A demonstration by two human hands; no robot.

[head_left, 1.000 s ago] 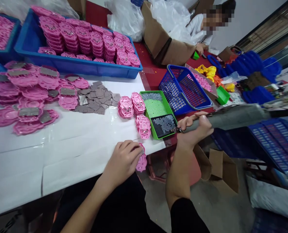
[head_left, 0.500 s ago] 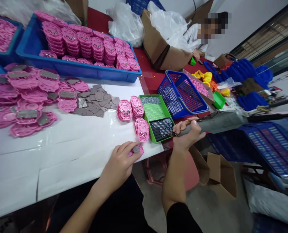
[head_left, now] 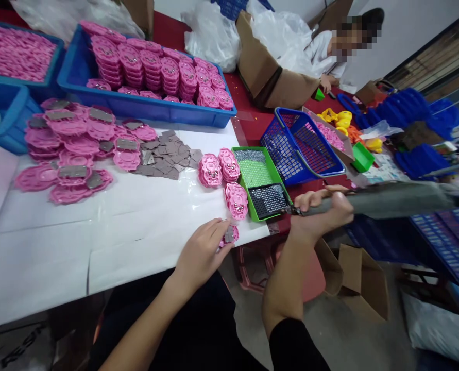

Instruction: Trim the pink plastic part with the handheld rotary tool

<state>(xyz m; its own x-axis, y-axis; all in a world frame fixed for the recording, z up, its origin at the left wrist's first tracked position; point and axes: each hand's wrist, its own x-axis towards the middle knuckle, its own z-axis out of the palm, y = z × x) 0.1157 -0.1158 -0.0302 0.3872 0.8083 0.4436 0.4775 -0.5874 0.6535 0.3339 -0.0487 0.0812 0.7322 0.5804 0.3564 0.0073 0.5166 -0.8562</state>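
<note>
My left hand [head_left: 203, 247] pinches a pink plastic case part [head_left: 235, 235] with a grey metal plate [head_left: 228, 234] on it, at the table's front edge. My right hand [head_left: 316, 219] is wrapped round a grey electric screwdriver [head_left: 391, 200], whose tip is by the right edge of a green tray [head_left: 253, 212]. In that tray sit a black perforated plate [head_left: 266, 200] with rows of small screws and a heap of loose screws [head_left: 249, 154]. Small stacks of pink case parts [head_left: 237, 201] stand just left of the tray.
Grey metal plates [head_left: 167, 157] lie heaped beside a pile of pink parts [head_left: 72, 134]. Behind them a blue bin [head_left: 148, 109] holds stacked pink parts. A blue basket [head_left: 291, 167] stands beyond the green tray. Across the red table sits another person [head_left: 322, 51]. A pink stool [head_left: 306, 278] is below.
My view has swung left, so the table things appear farther right. The screwdriver tip has shifted from over the black plate to the tray's right edge. My left hand keeps its hold.
</note>
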